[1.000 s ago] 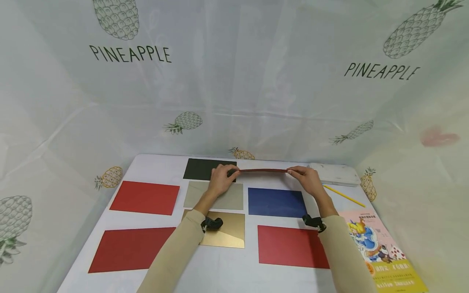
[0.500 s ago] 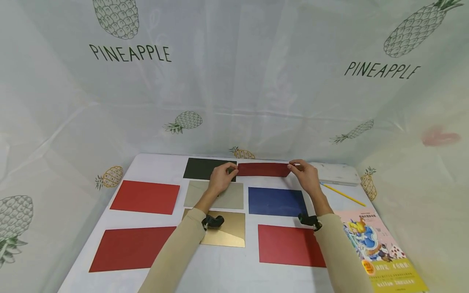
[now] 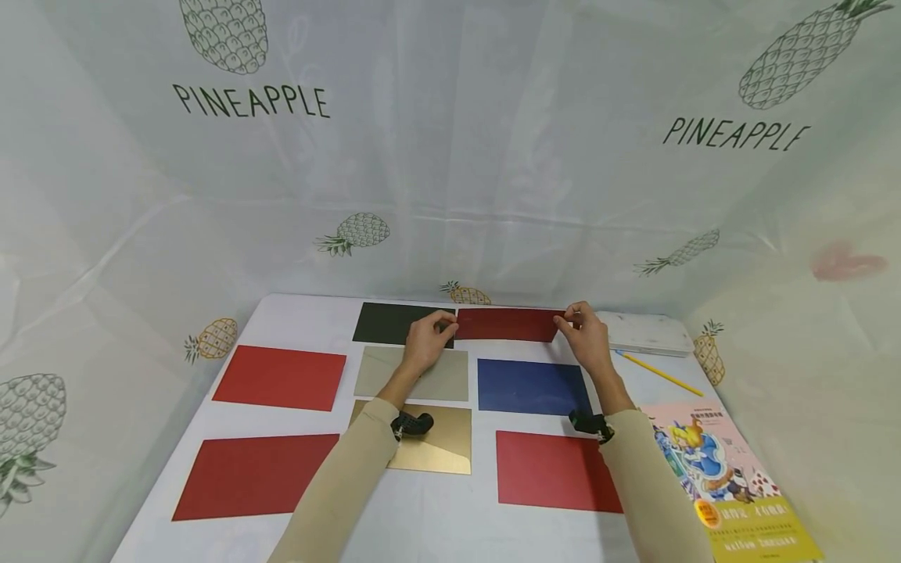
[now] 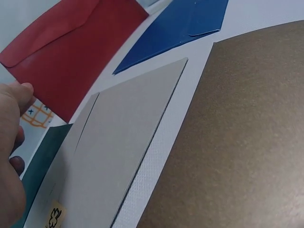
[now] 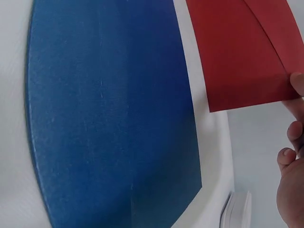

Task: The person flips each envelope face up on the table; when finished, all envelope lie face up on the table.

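Observation:
A dark red envelope [image 3: 507, 324] is stretched between both hands at the far side of the table. My left hand [image 3: 425, 342] pinches its left end; in the left wrist view a fingertip [image 4: 27, 89] meets the edge of the red envelope [image 4: 76, 47]. My right hand [image 3: 587, 338] pinches the right end, and the right wrist view has the thumb [image 5: 298, 83] on the face by the flap line. Beneath the left hand lie a dark green envelope [image 3: 383, 324] and a grey envelope [image 3: 380, 372]. A blue envelope [image 3: 531, 387] lies in front of the held one.
Two red envelopes [image 3: 278, 378] lie on the left of the white table, and a pinkish red envelope [image 3: 549, 469] at front right. A gold envelope [image 3: 439, 438] is partly under the left forearm. A white flat box [image 3: 644, 334], yellow pencil [image 3: 662, 374] and picture book [image 3: 746, 500] line the right.
The dark red envelope has tipped from edge-on to showing its broad face. My right hand has risen slightly towards the back; the left hand has barely moved.

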A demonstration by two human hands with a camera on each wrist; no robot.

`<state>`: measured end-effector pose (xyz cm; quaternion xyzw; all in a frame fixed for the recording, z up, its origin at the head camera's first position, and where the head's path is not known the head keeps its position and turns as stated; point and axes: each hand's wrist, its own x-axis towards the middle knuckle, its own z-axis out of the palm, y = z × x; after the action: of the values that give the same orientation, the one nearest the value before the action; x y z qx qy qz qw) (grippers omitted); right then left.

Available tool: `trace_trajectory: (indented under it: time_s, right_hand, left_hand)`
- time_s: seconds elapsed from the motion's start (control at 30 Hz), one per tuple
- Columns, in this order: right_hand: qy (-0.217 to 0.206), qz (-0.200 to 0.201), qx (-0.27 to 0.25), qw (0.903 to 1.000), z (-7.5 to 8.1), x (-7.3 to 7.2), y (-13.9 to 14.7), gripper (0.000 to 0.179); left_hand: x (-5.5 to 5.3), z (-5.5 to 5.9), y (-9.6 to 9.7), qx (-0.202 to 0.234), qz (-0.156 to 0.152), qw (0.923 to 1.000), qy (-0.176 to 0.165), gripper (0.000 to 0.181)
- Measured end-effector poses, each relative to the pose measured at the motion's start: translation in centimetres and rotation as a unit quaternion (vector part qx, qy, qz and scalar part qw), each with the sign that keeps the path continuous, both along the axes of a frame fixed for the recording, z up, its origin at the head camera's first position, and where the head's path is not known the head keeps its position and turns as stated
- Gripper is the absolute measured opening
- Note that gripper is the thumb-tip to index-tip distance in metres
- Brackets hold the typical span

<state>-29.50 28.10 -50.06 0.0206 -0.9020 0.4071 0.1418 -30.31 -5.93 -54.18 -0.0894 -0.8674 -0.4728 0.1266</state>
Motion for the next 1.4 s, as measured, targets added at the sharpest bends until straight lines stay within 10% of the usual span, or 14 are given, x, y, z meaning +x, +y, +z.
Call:
trace_trajectory:
  time_s: [0.63,0.97,1.4]
  right_hand:
    - [-0.04,0.055,0.188,0.9798,-2.2,0.2,0.2,0.046]
    - [-0.075,0.066,0.147,0.9841,-2.7,0.1,0.5,0.057]
    - [-0.095,0.084,0.165,0.9781,-3.0,-0.2,1.2,0.058]
  left_hand:
    - [0.0,-0.6,0.8,-0.09,-0.002,0.9957,0.022,0.039]
    - [-0.2,-1.2,1.1,-0.163,0.0,0.986,0.036,0.074]
    - [-0.4,-1.1,1.0,-0.231,-0.036,0.9715,0.042,0.056]
